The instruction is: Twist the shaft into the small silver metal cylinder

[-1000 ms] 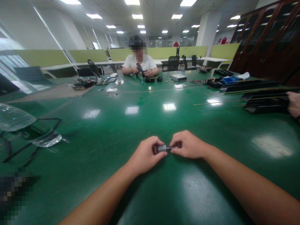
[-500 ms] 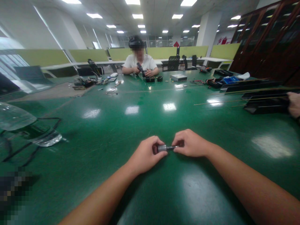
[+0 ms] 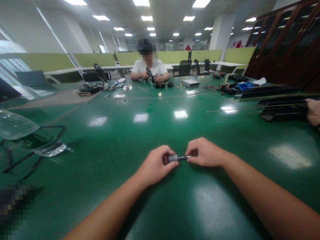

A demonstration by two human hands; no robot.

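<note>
My left hand (image 3: 157, 165) is closed round a short silver metal cylinder (image 3: 172, 158), whose left end disappears into my fingers. From its right side a thin dark metal shaft (image 3: 183, 157) points toward my right hand (image 3: 203, 152). The thumb and fingertips of that hand pinch the shaft's far end, hiding its tip. Both hands are just above the green tabletop (image 3: 150, 206). The exact kind of this metal part cannot be made out.
At left lies a clear plastic bottle (image 3: 22, 130) beside a black cord. Across the table a person (image 3: 149, 68) holds a power drill (image 3: 149, 72). Black metal channels (image 3: 282, 111) and thin rods lie at right, near another person's hand (image 3: 313, 111).
My right hand has shifted slightly right, so a little more of the shaft shows. My left hand and the cylinder stay in place.
</note>
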